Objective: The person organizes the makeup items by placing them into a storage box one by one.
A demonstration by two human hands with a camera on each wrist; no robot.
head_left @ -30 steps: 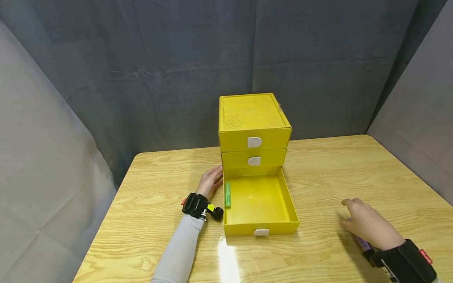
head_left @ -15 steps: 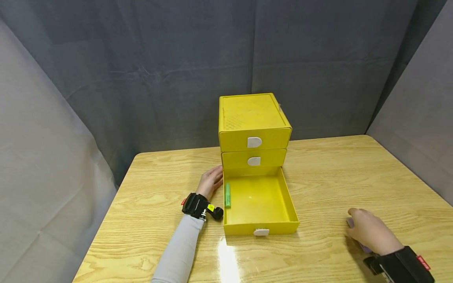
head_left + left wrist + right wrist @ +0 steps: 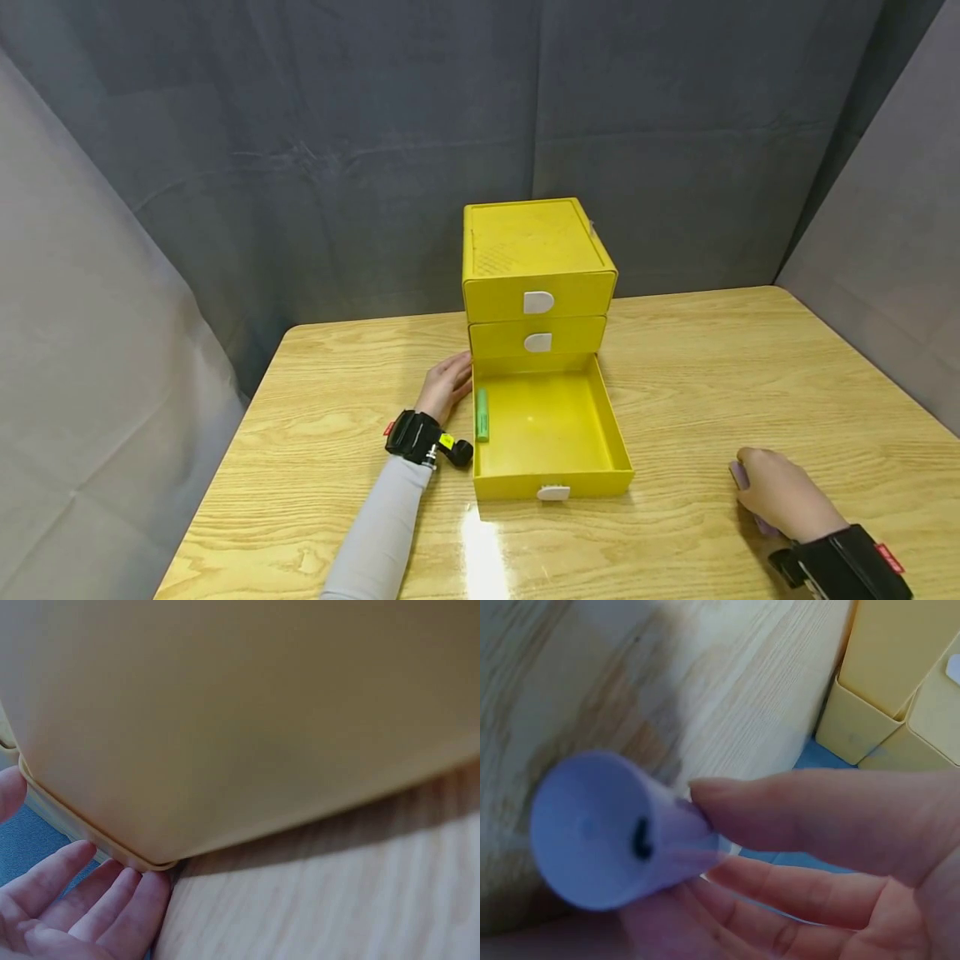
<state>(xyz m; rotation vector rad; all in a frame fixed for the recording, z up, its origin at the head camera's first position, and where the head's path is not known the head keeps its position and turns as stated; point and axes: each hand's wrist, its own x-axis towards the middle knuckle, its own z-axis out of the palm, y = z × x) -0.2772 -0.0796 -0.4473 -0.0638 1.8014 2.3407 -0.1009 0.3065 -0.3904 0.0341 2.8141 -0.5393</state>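
Observation:
A yellow desktop drawer unit (image 3: 540,237) stands near the table's back edge, its bottom drawer (image 3: 510,486) pulled far out. Against that drawer's left wall lies a green highlighter (image 3: 482,417). My left hand (image 3: 445,387) rests at the unit's left side; in the left wrist view its fingertips (image 3: 154,881) touch the edge of the yellow casing, fingers fairly straight. To the right of the drawer, my right hand (image 3: 787,498) grips a purple tube (image 3: 592,832) between thumb and fingers, close over the table. The tube's round end, with a dark mark, faces the right wrist camera.
The two upper drawers, the top one (image 3: 577,296) and the middle one (image 3: 577,335), are closed and have white tabs. A wood-grain table (image 3: 360,350) lies beneath everything. Grey cloth (image 3: 337,167) hangs behind, with paler cloth at both sides.
My right hand has come down and back towards the person and closed around the purple tube, then shifted slightly left with it. The left hand and drawer have not moved.

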